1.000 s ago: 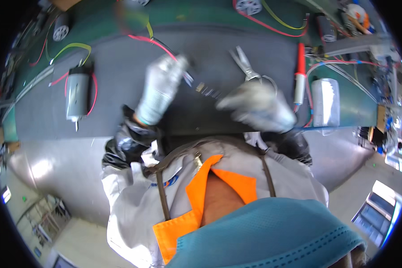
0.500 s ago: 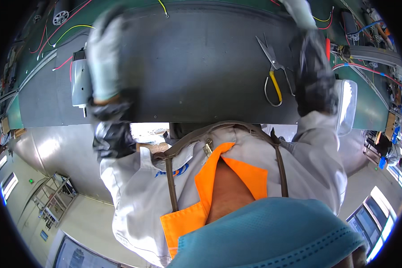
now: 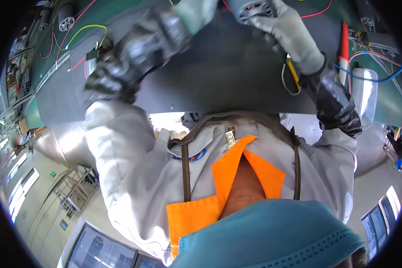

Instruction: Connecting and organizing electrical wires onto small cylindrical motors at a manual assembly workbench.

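Note:
A round grey motor (image 3: pixel 251 9) with a vented end sits at the top edge, over the dark mat (image 3: pixel 223 80). My right hand (image 3: pixel 286 36), in a grey glove, is wrapped around the motor's right side. The left hand (image 3: pixel 193 12), also gloved, reaches up just left of the motor and is blurred and cut off by the picture's rim, so its grip cannot be made out. Black sleeve covers are on both forearms.
Yellow-handled snips (image 3: pixel 291 75) lie on the mat by my right wrist. A red-handled tool (image 3: pixel 344 44) and a white box (image 3: pixel 364 96) with blue wire lie to the right. Red and yellow wires and another motor (image 3: pixel 67 18) are on the green bench at left.
Both hands have moved up and inward toward the top centre. The right hand now grips the grey motor; the left arm has swung across from the left side.

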The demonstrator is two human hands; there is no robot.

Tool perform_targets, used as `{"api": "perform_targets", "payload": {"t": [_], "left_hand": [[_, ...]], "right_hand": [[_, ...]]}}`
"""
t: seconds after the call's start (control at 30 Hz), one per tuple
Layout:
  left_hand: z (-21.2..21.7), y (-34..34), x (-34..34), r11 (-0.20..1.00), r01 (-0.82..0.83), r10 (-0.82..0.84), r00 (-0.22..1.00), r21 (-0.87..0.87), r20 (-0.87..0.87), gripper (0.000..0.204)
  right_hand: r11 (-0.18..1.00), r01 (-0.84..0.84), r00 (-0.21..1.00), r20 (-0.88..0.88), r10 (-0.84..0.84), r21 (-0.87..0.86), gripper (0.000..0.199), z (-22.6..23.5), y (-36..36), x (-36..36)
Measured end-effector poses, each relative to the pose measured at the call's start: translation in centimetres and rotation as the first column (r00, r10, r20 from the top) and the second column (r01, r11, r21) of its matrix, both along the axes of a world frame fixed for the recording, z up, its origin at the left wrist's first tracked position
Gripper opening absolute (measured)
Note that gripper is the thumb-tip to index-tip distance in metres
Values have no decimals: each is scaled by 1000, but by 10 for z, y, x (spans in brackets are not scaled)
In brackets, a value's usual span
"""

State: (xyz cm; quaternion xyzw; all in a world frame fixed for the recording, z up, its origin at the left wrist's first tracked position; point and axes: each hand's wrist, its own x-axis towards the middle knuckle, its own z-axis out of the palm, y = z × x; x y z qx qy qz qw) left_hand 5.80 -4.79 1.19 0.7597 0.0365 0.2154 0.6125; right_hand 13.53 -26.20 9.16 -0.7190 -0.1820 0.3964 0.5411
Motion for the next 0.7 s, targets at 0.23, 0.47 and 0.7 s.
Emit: {"api": "perform_targets", "payload": {"t": [0.23,0.47,0.7], "left_hand": [[106,-29,-122,934,-4,-291,573,-357,-766,46],[101,-18,-175,918,-16,-306,602,-395,-737,45],[93,9,-184,904,114,-355,736,-412,-577,34]], "right_hand": [[973,-203,968,129,217,-111,73,-17,-40,-91],[934,-358,134,989,64,-12,34,-12,-32,-93],[731,-504,154,785,600,-460,54,-2,40,-43]]}}
